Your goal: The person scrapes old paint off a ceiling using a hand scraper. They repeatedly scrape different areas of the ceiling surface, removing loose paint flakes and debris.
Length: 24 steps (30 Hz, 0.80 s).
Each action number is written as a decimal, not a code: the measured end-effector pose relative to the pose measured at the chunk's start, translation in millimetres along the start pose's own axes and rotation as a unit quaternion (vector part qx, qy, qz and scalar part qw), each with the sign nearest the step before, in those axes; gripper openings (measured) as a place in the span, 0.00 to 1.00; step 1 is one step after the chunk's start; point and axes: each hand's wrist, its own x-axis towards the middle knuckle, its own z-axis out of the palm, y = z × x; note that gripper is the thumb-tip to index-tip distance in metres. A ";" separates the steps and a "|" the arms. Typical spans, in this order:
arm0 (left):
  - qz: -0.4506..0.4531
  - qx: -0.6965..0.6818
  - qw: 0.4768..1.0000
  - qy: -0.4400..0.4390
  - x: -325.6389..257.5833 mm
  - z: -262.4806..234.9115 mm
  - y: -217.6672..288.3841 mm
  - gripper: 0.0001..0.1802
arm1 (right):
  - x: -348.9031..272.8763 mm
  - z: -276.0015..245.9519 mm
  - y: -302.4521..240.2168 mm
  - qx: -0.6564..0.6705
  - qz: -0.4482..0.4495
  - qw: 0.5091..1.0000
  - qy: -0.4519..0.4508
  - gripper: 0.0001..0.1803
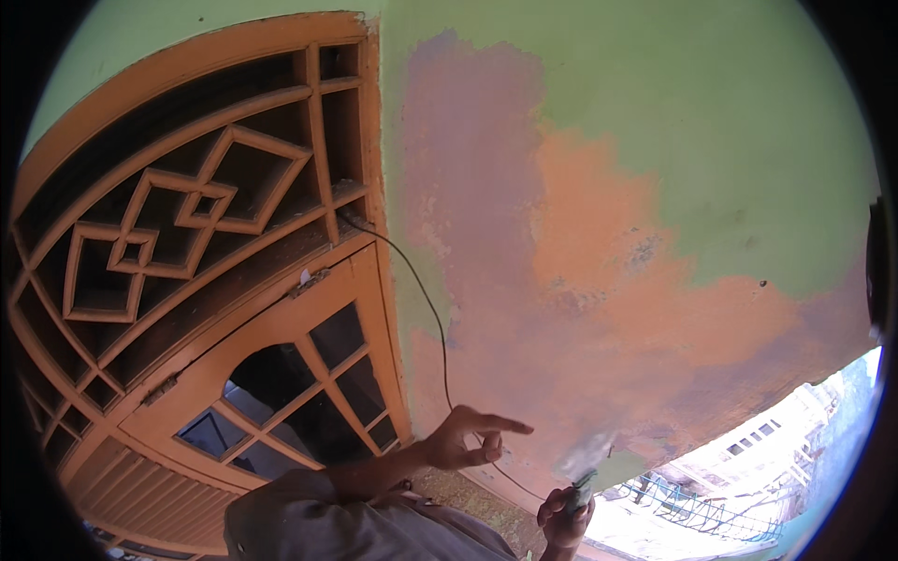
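Note:
My left hand [468,439] is raised toward the wall [599,280], index finger stretched out, other fingers loosely curled, holding nothing. My right hand [564,519] at the lower edge grips the handle of a paint brush [585,472]; its blurred bristles lie against the wall's lower part. The wall is green above, with a large scraped patch of orange and purplish old paint in the middle. A thin black wire [432,318] runs down the wall beside my left hand.
An orange wooden door frame [369,309] with glass panes and a lattice transom [178,215] fills the left. At the lower right lie a blue railing [683,505] and bright buildings outdoors.

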 end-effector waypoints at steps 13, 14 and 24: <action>0.295 -0.112 0.934 -0.170 100.4 47.1 169.0 0.31 | 27.5 85.8 -25.7 -0.276 0.086 0.956 0.047 0.43; 0.287 -0.103 0.944 -0.128 99.5 43.3 164.7 0.34 | 24.8 81.1 -23.7 -0.252 0.089 0.962 0.058 0.44; -0.089 -0.071 0.978 0.173 -7.2 1.9 16.3 0.36 | 13.1 50.5 -24.0 -0.222 0.000 0.971 0.091 0.34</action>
